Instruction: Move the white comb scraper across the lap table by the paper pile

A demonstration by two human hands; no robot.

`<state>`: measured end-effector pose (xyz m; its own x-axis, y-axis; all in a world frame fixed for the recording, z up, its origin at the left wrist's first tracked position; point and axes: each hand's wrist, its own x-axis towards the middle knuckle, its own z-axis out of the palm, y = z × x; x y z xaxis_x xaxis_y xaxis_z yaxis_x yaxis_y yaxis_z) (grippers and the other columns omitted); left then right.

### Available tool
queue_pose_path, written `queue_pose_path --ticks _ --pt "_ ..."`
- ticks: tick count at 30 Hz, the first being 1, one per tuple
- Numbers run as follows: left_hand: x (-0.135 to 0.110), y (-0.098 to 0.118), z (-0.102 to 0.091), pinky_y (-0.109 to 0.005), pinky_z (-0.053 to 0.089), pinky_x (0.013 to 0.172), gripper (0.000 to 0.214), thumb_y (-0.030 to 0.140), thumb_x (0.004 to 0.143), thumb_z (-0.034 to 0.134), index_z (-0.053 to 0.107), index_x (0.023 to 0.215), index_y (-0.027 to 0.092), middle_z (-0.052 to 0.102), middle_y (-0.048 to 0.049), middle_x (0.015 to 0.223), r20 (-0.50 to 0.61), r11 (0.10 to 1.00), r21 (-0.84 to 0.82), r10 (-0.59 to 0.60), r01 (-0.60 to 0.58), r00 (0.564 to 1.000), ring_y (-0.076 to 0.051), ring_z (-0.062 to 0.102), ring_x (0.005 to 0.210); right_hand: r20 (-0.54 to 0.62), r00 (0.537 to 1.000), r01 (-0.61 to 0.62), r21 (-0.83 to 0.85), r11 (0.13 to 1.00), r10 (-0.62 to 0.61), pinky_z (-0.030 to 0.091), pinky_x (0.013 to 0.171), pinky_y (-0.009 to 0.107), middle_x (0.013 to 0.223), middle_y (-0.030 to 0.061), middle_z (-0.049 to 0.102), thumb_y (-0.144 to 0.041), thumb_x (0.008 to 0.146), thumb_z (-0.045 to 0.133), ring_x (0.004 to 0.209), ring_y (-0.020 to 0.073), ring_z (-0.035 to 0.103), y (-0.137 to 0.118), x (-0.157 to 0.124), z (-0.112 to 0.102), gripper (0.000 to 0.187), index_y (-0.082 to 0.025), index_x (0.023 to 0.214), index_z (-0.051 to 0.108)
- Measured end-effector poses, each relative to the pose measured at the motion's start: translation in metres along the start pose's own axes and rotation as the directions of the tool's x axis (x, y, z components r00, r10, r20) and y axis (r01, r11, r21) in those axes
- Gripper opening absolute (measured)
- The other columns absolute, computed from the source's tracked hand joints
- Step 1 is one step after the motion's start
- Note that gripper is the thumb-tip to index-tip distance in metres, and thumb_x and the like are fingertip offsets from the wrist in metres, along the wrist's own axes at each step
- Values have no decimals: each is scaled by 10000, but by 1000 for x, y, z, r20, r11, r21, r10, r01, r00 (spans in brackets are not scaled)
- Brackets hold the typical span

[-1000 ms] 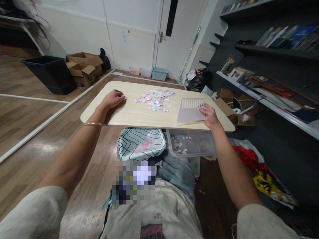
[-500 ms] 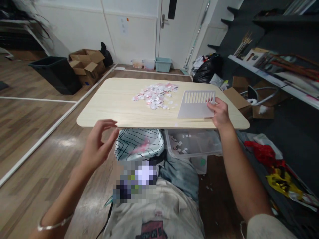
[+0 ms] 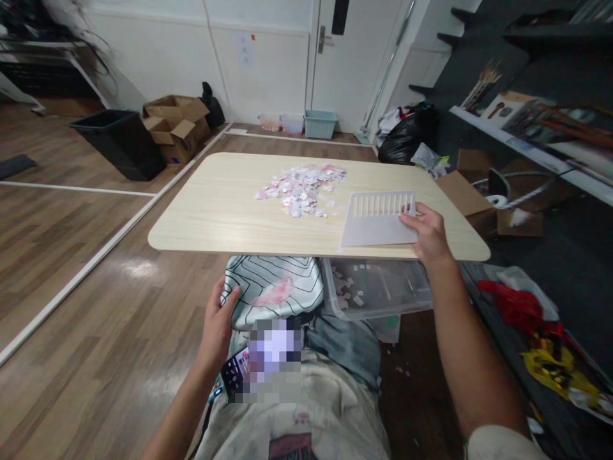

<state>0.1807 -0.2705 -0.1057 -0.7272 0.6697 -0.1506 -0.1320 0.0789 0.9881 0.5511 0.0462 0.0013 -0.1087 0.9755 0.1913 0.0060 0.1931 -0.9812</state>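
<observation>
My right hand [image 3: 428,233] grips the right edge of a flat white plastic panel [image 3: 376,231], thumb in front. The panel has a row of slots along its top and stands tilted on the table's near right part. Beside it, farther back, lies a loose pile of small white and pink pieces [image 3: 304,188]. Below the table edge, my left hand [image 3: 219,322] is closed at the left edge of a pale blue cloth [image 3: 268,281] with black lines and a pink patch; its fingertips are partly hidden behind the cloth. A phone [image 3: 235,370], partly blurred, lies on my lap.
The pale wooden table [image 3: 201,214] spans the middle. Under its right side, a clear plastic bin [image 3: 383,291] holds several small pieces. A black bin [image 3: 119,144] and cardboard boxes [image 3: 177,124] stand at the left. Dark shelves [image 3: 575,249] line the right.
My left hand has come down from beside the table edge to the patterned cloth and closed at its side. The panel's top edge has lowered a little in my right hand.
</observation>
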Motion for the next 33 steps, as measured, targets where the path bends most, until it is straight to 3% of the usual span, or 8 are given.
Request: queue_pose_path --ticks 4,7,10,13,17,22,27,33 --pt "-2 7 9 -395 692 1076 773 737 860 972 821 1442 251 853 -99 1295 -39 999 15 39 -39 998 -341 809 1270 -28 999 24 6 1000 -24 609 689 351 862 33 757 -447 691 1049 756 231 690 1 -25 -4 396 -268 907 769" --pt "3 13 12 -383 703 1039 790 735 842 990 824 1430 234 858 -107 1293 -67 1000 5 19 -19 998 -333 817 1231 -207 968 156 52 986 -143 632 761 360 922 20 744 -498 714 1039 802 219 695 10 -38 -6 422 -267 952 778" --pt "9 18 17 -401 711 1062 774 723 831 1002 837 1408 234 864 -123 1318 -75 1000 4 8 -7 997 -355 819 1277 -377 898 256 26 966 -228 654 830 377 946 4 715 -519 770 1014 859 220 706 19 -48 -3 396 -274 965 771" --pt "16 22 23 -419 686 1154 747 701 823 1014 849 1388 240 860 -131 1397 -77 1000 -2 -1 1 997 -366 803 1367 -450 829 335 -76 939 -332 680 900 416 993 12 717 -527 834 1000 951 252 743 23 -57 10 367 -296 991 763" --pt "25 26 27 -432 661 1204 730 736 778 1045 859 1272 231 869 -121 1342 -97 999 6 -43 44 994 -371 805 1370 -567 674 409 -248 878 -474 696 1061 543 1003 31 722 -576 895 945 1060 330 789 23 -68 37 363 -330 1047 725" --pt "34 28 28 -510 633 1262 755 792 724 1058 863 1186 227 877 -117 1203 -125 994 85 -54 65 991 -424 789 1395 -586 598 403 -370 837 -547 685 1131 540 1076 46 731 -612 938 943 1148 353 791 28 -76 58 366 -375 1076 701" --pt "29 29 24 -486 596 1303 670 736 815 1018 862 1236 239 869 -118 1231 -115 986 134 -87 102 990 -406 781 1424 -547 617 270 -529 805 -566 711 1076 589 1080 79 718 -721 977 836 1174 409 796 33 -80 61 412 -372 1145 693" --pt "31 18 15 -481 634 1240 632 782 850 973 870 1192 261 877 -119 1187 -94 973 200 -99 116 991 -403 809 1355 -498 598 405 -488 773 -627 685 1146 569 1132 60 752 -562 1021 889 1105 351 805 34 -77 59 265 -389 1183 770"
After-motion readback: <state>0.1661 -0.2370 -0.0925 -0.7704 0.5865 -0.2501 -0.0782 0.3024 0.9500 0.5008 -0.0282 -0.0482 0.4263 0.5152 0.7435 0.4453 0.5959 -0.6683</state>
